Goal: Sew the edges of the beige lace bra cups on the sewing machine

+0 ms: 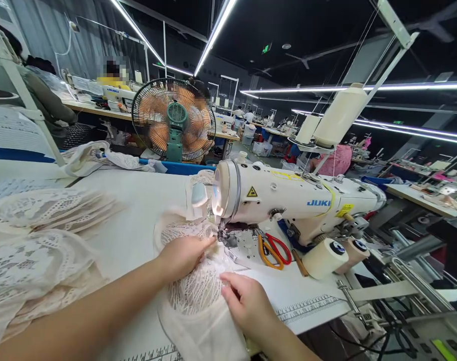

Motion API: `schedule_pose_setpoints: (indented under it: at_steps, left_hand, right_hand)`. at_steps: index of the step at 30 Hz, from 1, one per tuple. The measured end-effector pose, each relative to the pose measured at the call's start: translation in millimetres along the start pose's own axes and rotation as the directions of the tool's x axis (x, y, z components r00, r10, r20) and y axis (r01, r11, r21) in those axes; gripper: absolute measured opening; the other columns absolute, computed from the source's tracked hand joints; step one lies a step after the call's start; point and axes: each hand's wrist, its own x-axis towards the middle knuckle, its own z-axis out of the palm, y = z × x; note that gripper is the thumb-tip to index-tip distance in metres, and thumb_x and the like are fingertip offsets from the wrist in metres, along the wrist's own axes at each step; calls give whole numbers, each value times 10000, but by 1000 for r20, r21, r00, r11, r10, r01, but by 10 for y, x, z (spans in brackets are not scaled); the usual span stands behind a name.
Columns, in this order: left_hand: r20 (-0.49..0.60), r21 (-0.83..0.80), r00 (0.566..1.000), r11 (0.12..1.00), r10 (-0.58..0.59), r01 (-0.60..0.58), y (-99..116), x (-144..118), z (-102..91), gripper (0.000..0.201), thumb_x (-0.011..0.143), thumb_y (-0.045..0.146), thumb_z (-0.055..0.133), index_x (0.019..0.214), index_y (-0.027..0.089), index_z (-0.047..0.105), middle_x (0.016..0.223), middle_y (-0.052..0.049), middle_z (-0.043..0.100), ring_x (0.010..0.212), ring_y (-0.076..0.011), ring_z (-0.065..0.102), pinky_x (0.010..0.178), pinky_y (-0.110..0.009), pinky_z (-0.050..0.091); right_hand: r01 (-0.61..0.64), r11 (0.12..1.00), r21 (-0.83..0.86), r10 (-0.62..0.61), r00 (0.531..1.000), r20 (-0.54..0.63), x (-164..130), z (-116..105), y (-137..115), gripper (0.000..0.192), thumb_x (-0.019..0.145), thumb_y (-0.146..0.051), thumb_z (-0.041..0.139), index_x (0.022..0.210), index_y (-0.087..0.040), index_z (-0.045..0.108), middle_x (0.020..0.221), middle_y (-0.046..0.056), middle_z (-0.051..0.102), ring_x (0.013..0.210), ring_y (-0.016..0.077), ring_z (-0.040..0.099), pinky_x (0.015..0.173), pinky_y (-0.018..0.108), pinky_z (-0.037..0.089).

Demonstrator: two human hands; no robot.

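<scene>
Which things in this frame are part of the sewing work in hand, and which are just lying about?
In use:
left hand pressing the lace piece near the needle
right hand gripping the lace's edge
sewing machine

Lying about:
scissors beside the machine
thread spools lying on the table
stack of lace pieces at left
fan behind

The needle is lost behind the lamp glare on the sewing machine (pixel 288 198). The left hand (pixel 183 255) covers part of the lace piece (pixel 194 288), whose lower end leaves the frame. Distant workers are blurred.
</scene>
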Motion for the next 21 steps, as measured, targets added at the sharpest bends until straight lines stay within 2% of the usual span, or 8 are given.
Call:
schedule_pose_setpoints:
  at_steps: [2,4,7,9,12,16,21]
  left_hand:
    - [89,156,996,988,-8,-6,51,5,-20,482,684,51,488,1106,237,628,610,37,557,457,-148,498,409,-243,262]
    - [188,201,981,980,-42,4,93,20,-46,461,674,76,527,1082,243,661,613,28,558,419,-140,480,383,-240,237]
    - [216,213,976,977,-28,-19,114,26,-58,453,666,99,531,1082,213,671,599,7,571,392,-141,472,360,-236,234]
    - [219,201,976,979,-19,-26,107,26,-49,531,652,80,510,1149,204,647,559,11,567,396,-152,489,356,-235,230]
    - [289,147,957,989,-16,-28,94,50,-41,614,639,57,497,1223,198,619,491,17,558,386,-172,503,342,-240,192]
    - [290,98,955,995,-62,35,81,127,-45,556,714,88,465,1240,185,619,507,-15,605,394,-202,528,359,-263,286]
    - [309,-10,948,997,-74,81,13,216,-5,530,724,109,476,1226,195,623,767,-67,743,599,-274,671,423,-297,408]
  right_hand:
    - [-19,996,-83,23,998,51,5,-25,-13,354,855,-175,486,1167,-152,653,877,83,710,785,218,638,706,304,471]
    - [-34,986,-162,51,993,103,10,-50,-35,383,870,-187,469,1218,-152,626,867,83,707,774,222,633,680,303,464]
    - [-33,970,-242,77,982,174,23,-93,-57,437,881,-218,455,1295,-135,569,895,93,704,798,236,631,674,312,458]
    - [-30,962,-273,92,972,217,41,-119,-64,476,882,-240,452,1334,-117,531,921,103,702,815,245,631,680,319,457]
    - [-45,952,-304,129,956,264,83,-158,-80,518,880,-254,447,1372,-97,488,935,113,703,827,252,629,683,321,449]
    - [-61,954,-295,153,940,303,146,-229,-110,560,874,-271,442,1398,-74,451,920,128,702,841,277,624,681,334,430]
    - [-60,956,-287,158,931,330,211,-292,-112,527,865,-269,457,1358,-86,491,855,108,692,798,261,604,638,313,391]
